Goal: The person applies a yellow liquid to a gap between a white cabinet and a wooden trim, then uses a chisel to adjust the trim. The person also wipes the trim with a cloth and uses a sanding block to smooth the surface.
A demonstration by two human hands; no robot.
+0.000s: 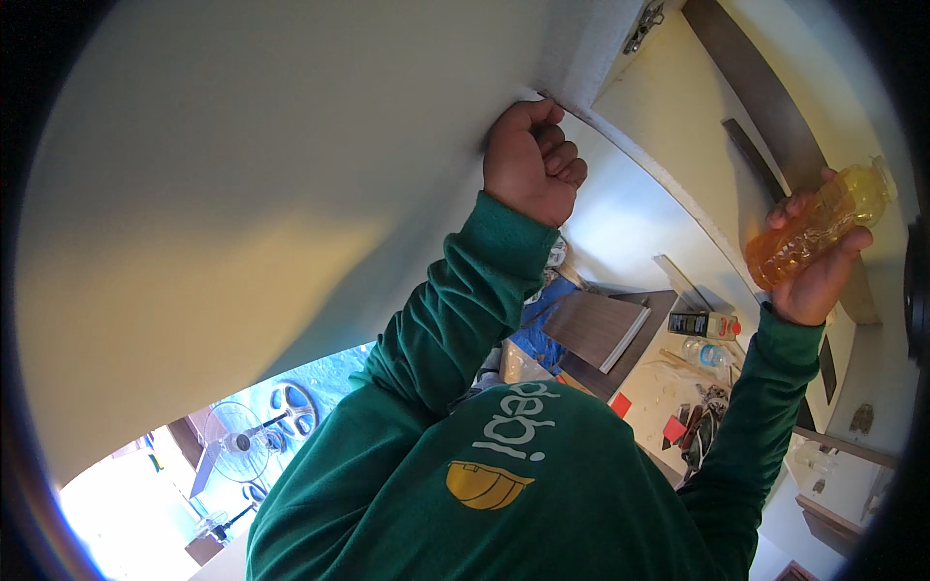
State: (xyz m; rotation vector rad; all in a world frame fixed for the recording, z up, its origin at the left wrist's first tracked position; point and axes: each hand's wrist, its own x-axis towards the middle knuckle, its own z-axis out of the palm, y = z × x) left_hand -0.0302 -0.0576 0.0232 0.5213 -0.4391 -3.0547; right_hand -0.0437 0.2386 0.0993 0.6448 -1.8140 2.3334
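My left hand (pixel 535 167) is raised, its fingers curled in against the palm. Its thumb side meets the lower edge of a large pale panel (pixel 262 184), close to a light-coloured upright board (pixel 578 58). Whether anything small is pinched in those fingers is hidden. On the right, my right hand (pixel 821 276) grips a clear plastic bottle (pixel 814 225) from below, fingers behind it and thumb along the near side. The bottle tilts, neck up to the right, with orange-yellow liquid inside.
A metal hinge (pixel 643 27) sits on the cabinet frame at the top. Below lie brown boards (pixel 593 329), a rectangular can (pixel 704 324), a water bottle (pixel 705 353) and a heap of tools (pixel 702 426). A fan (pixel 237 441) stands at lower left.
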